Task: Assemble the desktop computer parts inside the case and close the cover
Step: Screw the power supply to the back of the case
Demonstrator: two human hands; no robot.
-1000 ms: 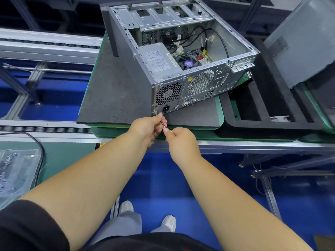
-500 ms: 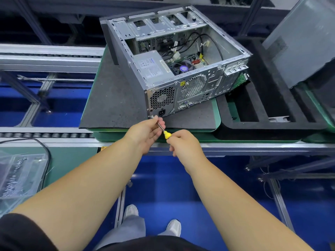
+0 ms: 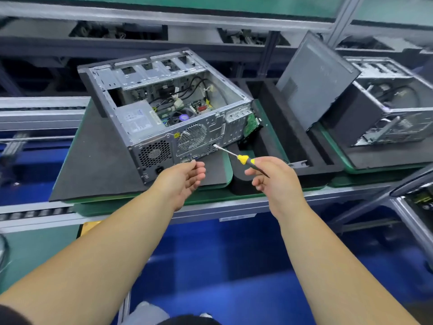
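Note:
An open grey computer case [image 3: 164, 113] lies on its side on a dark foam mat [image 3: 93, 165], its rear panel toward me, with power supply, cables and motherboard showing inside. My right hand [image 3: 269, 174] grips a yellow-and-black screwdriver [image 3: 243, 159] whose tip points at the lower right of the rear panel. My left hand [image 3: 185, 174] hovers just in front of the rear panel with fingers loosely curled, and holds nothing that I can see. A dark side cover [image 3: 314, 85] leans upright to the right of the case.
A black foam tray [image 3: 281, 137] with deep slots sits between the case and the cover. A second open case [image 3: 384, 109] stands at the right. The mats rest on a conveyor line with a metal front rail [image 3: 234, 207]. Blue floor lies below.
My view swung to the right. My hands parted from the case's lower left corner. The right hand carried the screwdriver rightward to the rear panel's right side, and the left hand let go.

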